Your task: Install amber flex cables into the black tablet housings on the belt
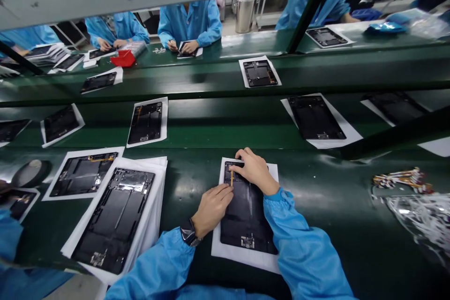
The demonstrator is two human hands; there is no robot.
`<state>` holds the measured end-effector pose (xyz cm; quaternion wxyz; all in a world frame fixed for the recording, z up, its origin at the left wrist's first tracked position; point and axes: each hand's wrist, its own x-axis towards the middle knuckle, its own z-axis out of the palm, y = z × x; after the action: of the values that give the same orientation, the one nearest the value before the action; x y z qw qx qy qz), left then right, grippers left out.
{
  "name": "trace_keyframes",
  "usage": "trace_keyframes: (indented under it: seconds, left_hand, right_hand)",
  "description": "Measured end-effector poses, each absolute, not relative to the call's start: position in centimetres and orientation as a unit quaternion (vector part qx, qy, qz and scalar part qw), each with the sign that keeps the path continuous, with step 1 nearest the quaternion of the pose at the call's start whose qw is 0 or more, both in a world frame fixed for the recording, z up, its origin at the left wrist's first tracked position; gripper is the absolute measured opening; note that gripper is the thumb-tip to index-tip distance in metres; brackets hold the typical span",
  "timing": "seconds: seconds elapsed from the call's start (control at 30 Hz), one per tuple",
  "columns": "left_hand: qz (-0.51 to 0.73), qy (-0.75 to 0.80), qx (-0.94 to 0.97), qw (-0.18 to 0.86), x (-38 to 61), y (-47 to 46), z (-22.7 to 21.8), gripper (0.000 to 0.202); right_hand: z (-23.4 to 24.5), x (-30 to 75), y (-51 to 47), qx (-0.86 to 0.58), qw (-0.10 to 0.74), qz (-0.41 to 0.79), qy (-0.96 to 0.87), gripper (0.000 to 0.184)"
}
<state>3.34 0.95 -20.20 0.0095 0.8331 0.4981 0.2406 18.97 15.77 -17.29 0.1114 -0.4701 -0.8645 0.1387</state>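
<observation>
A black tablet back housing (246, 215) lies on a white paper sheet (242, 254) on the green bench in front of me. Near its upper left runs a narrow orange flex cable (232, 178). My left hand (213, 206), with a dark watch on its wrist, has its fingers closed together at the cable's lower end; the fingertips are partly hidden. Over the housing's top, my right hand (256, 171) has its thumb at the cable's upper end. Its fingers are spread from the thumb, curving over the top edge.
To the left stands a stack of tablet housings (119, 215) between paper sheets. Several more housings (147, 122) lie along the green conveyor (211, 126). Loose flex cables (402, 180) and white strips (427, 218) are at the right. Co-workers in blue (190, 21) sit across.
</observation>
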Motion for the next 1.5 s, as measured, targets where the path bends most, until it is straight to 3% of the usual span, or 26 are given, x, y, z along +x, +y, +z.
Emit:
trace_keyframes:
  seconds: [0.5,0.67,0.9,1.07,1.2,1.4,1.5]
  left_hand:
    - [0.212,0.496,0.842,0.018,3.4,1.0,-19.3,0.020]
    - [0.243,0.498,0.827,0.091,2.6,1.0,-18.1,0.021]
    - [0.195,0.500,0.840,0.076,2.6,1.3,-17.9,0.026]
    - [0.168,0.485,0.855,0.072,2.6,1.1,-18.5,0.027]
    - [0.166,0.483,0.856,0.075,2.6,0.8,-18.9,0.032]
    - [0.234,0.480,0.839,0.106,2.6,0.5,-19.3,0.025]
    - [0.291,0.481,0.815,0.142,2.2,0.3,-18.9,0.029]
  right_hand:
    - [-17.4,18.9,15.6,-0.475,0.121,0.133,-0.862,0.036]
    - [-15.9,20.4,15.8,-0.453,0.168,0.207,-0.851,0.016]
    - [-12.5,22.6,14.8,-0.398,0.131,0.293,-0.860,0.025]
    - [-14.2,22.4,13.1,-0.403,0.102,0.352,-0.839,0.027]
    - [-14.8,23.1,11.4,-0.417,0.076,0.412,-0.807,0.017]
    - [-14.1,23.8,8.6,-0.477,0.120,0.324,-0.808,0.028]
    - [-14.4,23.2,7.1,-0.464,0.153,0.336,-0.805,0.022]
